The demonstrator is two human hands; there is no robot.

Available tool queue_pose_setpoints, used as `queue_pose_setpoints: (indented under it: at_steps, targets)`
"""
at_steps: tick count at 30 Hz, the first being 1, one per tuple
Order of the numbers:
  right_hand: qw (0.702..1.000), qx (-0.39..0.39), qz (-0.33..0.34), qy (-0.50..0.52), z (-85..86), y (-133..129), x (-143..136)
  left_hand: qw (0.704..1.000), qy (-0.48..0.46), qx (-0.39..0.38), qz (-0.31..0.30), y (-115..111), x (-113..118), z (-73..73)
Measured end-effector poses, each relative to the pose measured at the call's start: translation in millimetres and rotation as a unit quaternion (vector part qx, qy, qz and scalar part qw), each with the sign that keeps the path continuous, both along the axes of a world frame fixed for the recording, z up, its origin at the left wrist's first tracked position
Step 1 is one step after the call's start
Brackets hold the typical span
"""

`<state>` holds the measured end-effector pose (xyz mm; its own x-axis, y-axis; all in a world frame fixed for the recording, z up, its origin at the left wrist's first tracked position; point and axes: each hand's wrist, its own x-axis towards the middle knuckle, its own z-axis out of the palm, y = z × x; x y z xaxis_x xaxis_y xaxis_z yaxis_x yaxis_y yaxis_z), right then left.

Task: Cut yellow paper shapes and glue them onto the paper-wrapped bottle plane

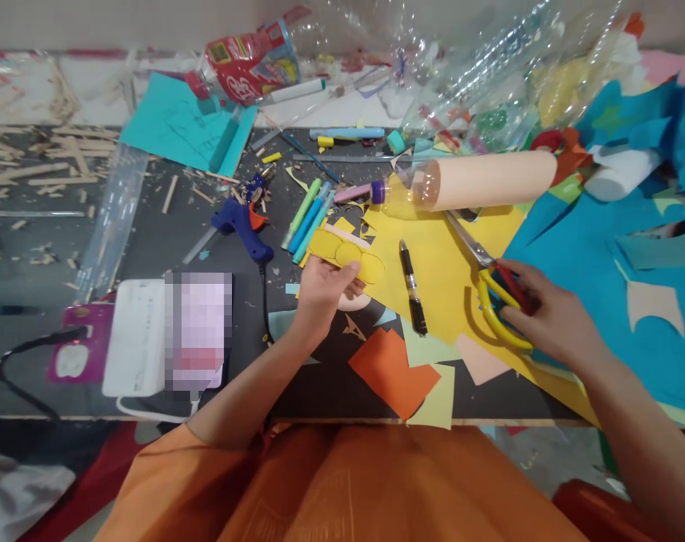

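My left hand point(325, 297) pinches a piece of yellow paper point(342, 254) with rounded outlines drawn on it, thumb on top. Over the table's right half, my right hand point(546, 309) grips scissors point(500, 301) with one red and one yellow handle loop. Their metal blades point up and left, toward a plastic bottle point(421, 187) wrapped in pale peach paper. Beneath the scissors lies a large yellow paper sheet point(444, 278). A black pen point(412, 286) rests on that sheet between my two hands. Green and blue markers point(309, 218) lie just beyond my left hand.
A blue glue gun point(244, 229) with a cable, a phone point(201, 331) and a white power bank point(136, 339) lie to the left. Orange paper point(396, 373) is near the front edge. Blue sheets point(602, 301) spread at right. Clear bottles point(489, 68) and wood sticks point(65, 165) clutter the back.
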<state>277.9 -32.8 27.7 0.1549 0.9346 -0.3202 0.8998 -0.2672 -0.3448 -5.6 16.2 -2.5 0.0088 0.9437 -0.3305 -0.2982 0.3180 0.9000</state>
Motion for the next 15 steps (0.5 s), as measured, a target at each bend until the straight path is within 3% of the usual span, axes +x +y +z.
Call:
queue_pose_setpoints:
  at_steps: [3,5,8,10,12,15]
  targets:
    - [0.985,-0.015,-0.057,0.159,2.1,-14,12,1.0,-0.006,-0.017,0.006,0,0,0.6]
    - [0.955,-0.049,-0.107,0.273,4.5,-25,20,0.999,-0.004,-0.035,0.004,0,0,1.2]
    - [0.866,-0.082,-0.106,0.482,8.8,-35,18,0.999,-0.005,-0.049,-0.011,0,-1,2.3]
    - [0.804,-0.041,-0.1,0.585,10.9,-37,9,0.998,-0.013,-0.052,-0.025,0,-1,2.8]
    - [0.792,-0.048,-0.092,0.602,10.5,-35,-1,0.998,-0.01,-0.057,-0.04,-2,-2,3.1]
    - [0.81,-0.118,-0.047,0.572,3.8,-32,-11,0.996,0.021,-0.064,-0.053,-3,-1,3.8]
